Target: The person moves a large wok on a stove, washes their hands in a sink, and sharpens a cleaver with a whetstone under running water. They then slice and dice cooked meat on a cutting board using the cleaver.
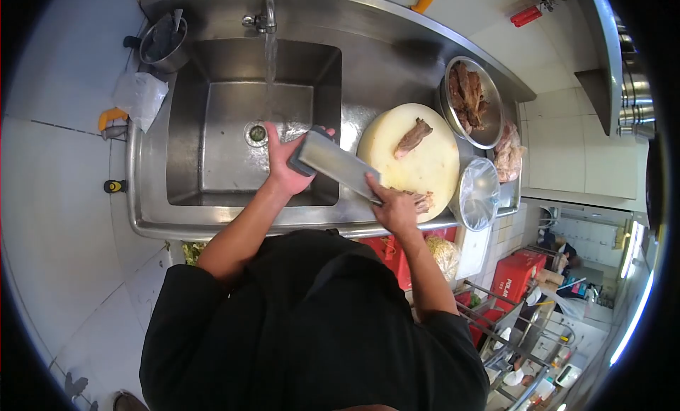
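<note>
My left hand [282, 164] is over the right side of the sink, gripping a dark grey sharpening stone [300, 164] with the thumb spread away. In my right hand [397, 211] is a cleaver; its handle is hidden by the fingers. The cleaver's broad blade [341, 169] lies across the stone, its far end overlapping it. Below the right hand is a round cream cutting board [440, 156]. One piece of meat [413, 138] lies on the board, and more meat scraps [423, 201] lie beside my right hand.
Water runs from the faucet [270, 14] into the steel sink [185, 138]. A steel bowl of meat strips [467, 99], a plastic-lined bowl [477, 193] and bagged meat [508, 155] stand at the right. A metal pot [164, 46] and white plastic bag [142, 99] sit on the left rim.
</note>
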Motion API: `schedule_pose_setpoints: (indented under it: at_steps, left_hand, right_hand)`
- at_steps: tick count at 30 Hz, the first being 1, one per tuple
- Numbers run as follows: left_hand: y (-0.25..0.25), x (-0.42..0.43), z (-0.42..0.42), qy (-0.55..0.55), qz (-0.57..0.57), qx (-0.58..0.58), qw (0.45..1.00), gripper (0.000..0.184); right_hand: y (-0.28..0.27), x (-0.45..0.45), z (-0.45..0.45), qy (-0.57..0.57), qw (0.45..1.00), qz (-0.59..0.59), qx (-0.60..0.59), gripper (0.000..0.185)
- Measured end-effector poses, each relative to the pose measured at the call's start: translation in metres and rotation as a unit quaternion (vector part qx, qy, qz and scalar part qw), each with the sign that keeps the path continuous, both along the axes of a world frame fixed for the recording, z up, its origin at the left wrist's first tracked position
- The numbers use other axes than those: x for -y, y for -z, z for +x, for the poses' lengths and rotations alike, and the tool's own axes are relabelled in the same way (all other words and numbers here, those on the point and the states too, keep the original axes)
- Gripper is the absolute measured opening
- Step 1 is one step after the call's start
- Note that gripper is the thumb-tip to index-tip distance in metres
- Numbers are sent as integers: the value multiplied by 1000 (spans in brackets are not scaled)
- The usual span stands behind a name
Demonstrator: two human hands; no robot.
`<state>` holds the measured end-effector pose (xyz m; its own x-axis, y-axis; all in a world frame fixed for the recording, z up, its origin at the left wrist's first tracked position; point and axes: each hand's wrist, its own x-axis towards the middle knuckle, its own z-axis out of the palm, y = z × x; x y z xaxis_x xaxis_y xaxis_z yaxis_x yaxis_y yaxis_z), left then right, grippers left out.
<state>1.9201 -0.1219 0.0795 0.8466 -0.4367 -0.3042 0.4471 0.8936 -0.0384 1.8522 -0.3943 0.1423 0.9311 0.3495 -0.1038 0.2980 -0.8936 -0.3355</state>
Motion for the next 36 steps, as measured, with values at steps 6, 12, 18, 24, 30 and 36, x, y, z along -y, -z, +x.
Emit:
schedule_pose_setpoints:
  at_steps: [6, 12, 18, 24, 30, 36]
  left_hand:
    - [-18, 2, 2, 35, 14, 1, 999, 116]
    - [-8, 4, 1, 16, 6, 0, 1000, 123]
    - [-12, -1, 1, 13, -18, 8, 1000, 122]
    - [-5, 15, 5, 43, -2, 11, 999, 119]
    - [-12, -6, 1, -11, -11, 31, 999, 126]
    - [-7, 14, 5, 32, 17, 15, 999, 117]
  right_hand:
    - [-11, -39, -3, -42, 997, 63, 8, 84]
    - [-8, -23, 0, -6, 1000, -5, -17, 83]
    - [-11, -10, 3, -10, 1000, 21, -5, 80]
    - [-14, -42, -3, -26, 996, 80, -13, 78]
    - [-3, 8, 4, 18, 1000, -1, -5, 77]
    - [-12, -39, -6, -13, 996, 92, -16, 77]
